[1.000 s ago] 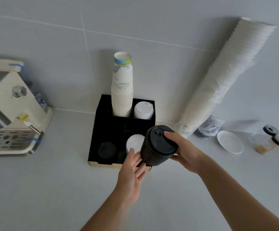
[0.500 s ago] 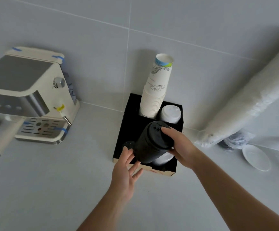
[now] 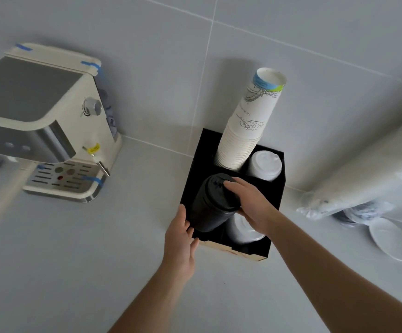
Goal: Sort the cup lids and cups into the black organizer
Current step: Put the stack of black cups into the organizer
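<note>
A black organizer [image 3: 270, 195] stands against the wall. Its back left compartment holds a tall stack of white paper cups [image 3: 245, 131]; white lids [image 3: 264, 164] fill the back right one, and more white lids [image 3: 239, 233] sit in the front right. A stack of black lids [image 3: 210, 205] is tilted over the front left compartment. My right hand [image 3: 250, 203] grips the top of that stack. My left hand [image 3: 179, 236] steadies its lower end with fingers against it.
A cream espresso machine [image 3: 44, 126] stands at the left on the grey counter. At the right a long wrapped sleeve of white cups [image 3: 368, 179] leans on the wall, with a white saucer [image 3: 387, 239] and a crumpled bag of dark lids [image 3: 360, 212] beside it.
The black lid stack has moved left and down over the organizer's front left compartment. My left hand has closed in on its lower end. The camera view has shifted left.
</note>
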Demonstrator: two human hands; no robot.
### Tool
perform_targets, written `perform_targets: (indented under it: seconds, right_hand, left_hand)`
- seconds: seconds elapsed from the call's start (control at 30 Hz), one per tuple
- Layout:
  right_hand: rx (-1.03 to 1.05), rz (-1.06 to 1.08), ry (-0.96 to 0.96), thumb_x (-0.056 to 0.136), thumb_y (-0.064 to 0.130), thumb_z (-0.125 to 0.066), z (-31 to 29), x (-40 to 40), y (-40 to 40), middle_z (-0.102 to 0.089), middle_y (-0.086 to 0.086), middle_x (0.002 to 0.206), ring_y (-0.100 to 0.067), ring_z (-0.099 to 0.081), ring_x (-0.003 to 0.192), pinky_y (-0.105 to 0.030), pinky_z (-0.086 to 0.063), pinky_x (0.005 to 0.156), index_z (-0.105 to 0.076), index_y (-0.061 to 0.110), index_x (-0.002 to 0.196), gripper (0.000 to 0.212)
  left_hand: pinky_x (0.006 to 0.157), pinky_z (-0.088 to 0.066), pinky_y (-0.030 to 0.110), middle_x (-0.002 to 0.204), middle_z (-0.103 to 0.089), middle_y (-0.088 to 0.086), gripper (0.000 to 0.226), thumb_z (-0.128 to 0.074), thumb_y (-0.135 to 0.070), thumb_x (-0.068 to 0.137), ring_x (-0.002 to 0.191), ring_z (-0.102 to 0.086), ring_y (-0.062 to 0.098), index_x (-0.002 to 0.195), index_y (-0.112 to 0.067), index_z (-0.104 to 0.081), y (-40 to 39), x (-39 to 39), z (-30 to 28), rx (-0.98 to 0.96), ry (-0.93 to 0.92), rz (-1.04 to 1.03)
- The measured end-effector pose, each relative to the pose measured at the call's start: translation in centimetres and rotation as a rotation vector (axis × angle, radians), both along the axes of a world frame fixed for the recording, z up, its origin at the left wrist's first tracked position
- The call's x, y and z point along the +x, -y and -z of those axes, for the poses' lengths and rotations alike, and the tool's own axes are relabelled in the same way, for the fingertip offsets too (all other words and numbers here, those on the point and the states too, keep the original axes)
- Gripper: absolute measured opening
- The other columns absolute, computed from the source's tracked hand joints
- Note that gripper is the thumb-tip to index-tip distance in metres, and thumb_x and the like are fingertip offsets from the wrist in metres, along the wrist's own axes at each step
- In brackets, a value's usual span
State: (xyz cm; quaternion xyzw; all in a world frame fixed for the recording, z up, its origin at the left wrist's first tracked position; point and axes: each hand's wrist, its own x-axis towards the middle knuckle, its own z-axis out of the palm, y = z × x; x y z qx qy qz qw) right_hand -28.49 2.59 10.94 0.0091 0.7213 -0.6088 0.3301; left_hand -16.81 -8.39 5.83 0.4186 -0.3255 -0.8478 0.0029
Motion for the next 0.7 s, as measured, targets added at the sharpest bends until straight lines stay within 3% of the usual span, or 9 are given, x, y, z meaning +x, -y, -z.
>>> perform_targets:
  seconds: [0.3,0.37,0.47,0.6,0.7]
  right_hand:
    - [0.004,0.012,0.016,0.091,0.027,-0.064,2.8,-0.9,0.7,-0.076,-0.003,0.111,-0.015,-0.068,0.103,-0.034,-0.048,0.096,-0.072,0.02,0.111,0.023]
    - [0.012,0.017,0.006,0.09,0.028,-0.064,3.3,-0.9,0.8,-0.076,-0.003,0.111,-0.016,-0.069,0.105,-0.033,-0.049,0.098,-0.071,0.02,0.111,0.023]
    - [0.028,0.012,-0.008,0.091,0.03,-0.064,3.5,-0.7,0.9,-0.075,-0.004,0.112,-0.018,-0.068,0.106,-0.033,-0.051,0.096,-0.071,0.021,0.111,0.023]
    - [0.043,-0.011,-0.024,0.09,0.032,-0.065,3.7,-0.4,1.3,-0.074,-0.004,0.11,-0.017,-0.069,0.102,-0.034,-0.052,0.095,-0.069,0.022,0.11,0.023]
    - [0.055,0.008,-0.027,0.089,0.035,-0.066,3.8,-0.5,1.2,-0.074,-0.006,0.112,-0.016,-0.068,0.099,-0.039,-0.051,0.097,-0.068,0.022,0.109,0.024]
  left_hand:
    - [0.104,-0.03,0.028,0.133,-0.052,-0.004,0.059,-0.038,-0.056,0.095,0.133,-0.043,0.016,0.143,-0.022,-0.043,0.3,-1.9,0.8,-0.142,0.026,0.096]
    - [0.095,-0.033,0.024,0.122,-0.057,-0.013,0.051,-0.035,-0.058,0.095,0.115,-0.051,0.008,0.136,-0.03,-0.049,0.1,-2.2,1.1,-0.154,0.014,0.114]
    - [0.08,-0.039,0.02,0.092,-0.059,-0.024,0.031,-0.033,-0.057,0.096,0.087,-0.054,-0.003,0.102,-0.039,-0.057,-0.1,-2.4,0.9,-0.178,0.027,0.151]
    - [0.089,-0.033,0.024,0.101,-0.063,-0.024,0.033,-0.035,-0.062,0.093,0.092,-0.053,-0.009,0.101,-0.042,-0.06,0.4,-2.9,1.9,-0.209,0.018,0.156]
    - [0.082,-0.037,0.019,0.092,-0.067,-0.027,0.034,-0.033,-0.06,0.094,0.089,-0.054,-0.011,0.093,-0.043,-0.063,0.6,-3.4,1.9,-0.231,0.012,0.176]
